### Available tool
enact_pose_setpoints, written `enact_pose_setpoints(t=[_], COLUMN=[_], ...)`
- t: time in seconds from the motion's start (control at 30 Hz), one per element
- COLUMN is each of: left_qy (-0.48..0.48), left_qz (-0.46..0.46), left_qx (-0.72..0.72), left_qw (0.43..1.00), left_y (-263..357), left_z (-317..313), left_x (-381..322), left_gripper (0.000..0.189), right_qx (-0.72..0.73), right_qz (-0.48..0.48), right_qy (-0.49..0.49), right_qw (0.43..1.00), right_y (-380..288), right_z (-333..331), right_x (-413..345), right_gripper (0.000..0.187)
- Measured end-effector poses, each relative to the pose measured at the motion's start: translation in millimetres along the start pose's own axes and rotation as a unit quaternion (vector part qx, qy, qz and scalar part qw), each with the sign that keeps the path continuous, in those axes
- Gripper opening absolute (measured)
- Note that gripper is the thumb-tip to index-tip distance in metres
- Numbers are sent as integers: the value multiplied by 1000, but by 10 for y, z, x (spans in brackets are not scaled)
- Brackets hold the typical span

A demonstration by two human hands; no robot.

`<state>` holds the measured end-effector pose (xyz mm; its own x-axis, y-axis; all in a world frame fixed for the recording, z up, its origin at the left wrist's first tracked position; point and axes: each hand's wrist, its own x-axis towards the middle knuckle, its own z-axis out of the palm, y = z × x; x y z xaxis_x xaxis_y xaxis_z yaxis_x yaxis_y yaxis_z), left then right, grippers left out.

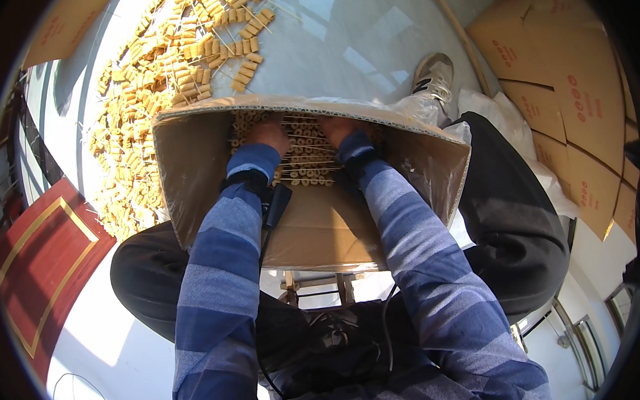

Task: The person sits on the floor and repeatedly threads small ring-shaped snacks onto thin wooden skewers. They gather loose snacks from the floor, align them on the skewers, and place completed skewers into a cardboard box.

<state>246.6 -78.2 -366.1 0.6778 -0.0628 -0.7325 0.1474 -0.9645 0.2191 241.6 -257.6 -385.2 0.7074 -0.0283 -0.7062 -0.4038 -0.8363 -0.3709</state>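
Observation:
An open cardboard box (318, 242) with a clear plastic liner stands between my knees. Inside it, ring-shaped tan food pieces on thin wooden skewers (308, 160) are stacked in rows. My left hand (269, 135) reaches into the box at the left of the rows, its fingers hidden in shadow under the far edge. At the right of the same rows is my right hand (337, 131), also partly hidden by that edge. Whether either hand grips a skewer cannot be seen. Both wrists wear dark straps.
A large heap of skewered tan rolls (143, 125) covers the floor on the left. Flattened printed cardboard boxes (572, 103) lie at the right, beside white plastic sheeting (505, 122). A wooden pole (465, 41) and my shoe (434, 79) are beyond the box. A red panel (48, 264) is at lower left.

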Motion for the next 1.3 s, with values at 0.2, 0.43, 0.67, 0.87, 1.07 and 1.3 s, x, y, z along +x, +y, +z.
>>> enact_pose_setpoints(t=[0.2,0.43,0.67,0.87,1.07,1.3], left_qy=[-42,-61,-92,-86,-39,-5], left_qz=[11,22,20,21,50,9], left_qx=[2,29,78,101,75,30], left_qw=[999,997,992,991,995,999], left_y=[28,22,71,153,-45,-235], left_z=[-69,-97,-99,-105,-134,-392], left_x=[41,39,58,58,-31,-130], left_gripper=[45,50,52,43,40,42], right_qx=[19,38,-13,-52,-265,-209], right_qz=[-25,-51,-8,-48,-101,-196], right_qy=[35,57,17,82,34,-12], right_qw=[999,996,1000,994,958,958], right_y=[102,95,112,56,-361,-385], right_z=[103,154,231,189,9,96], right_x=[43,21,84,14,-437,-527], right_gripper=[70,70,68,57,41,63])
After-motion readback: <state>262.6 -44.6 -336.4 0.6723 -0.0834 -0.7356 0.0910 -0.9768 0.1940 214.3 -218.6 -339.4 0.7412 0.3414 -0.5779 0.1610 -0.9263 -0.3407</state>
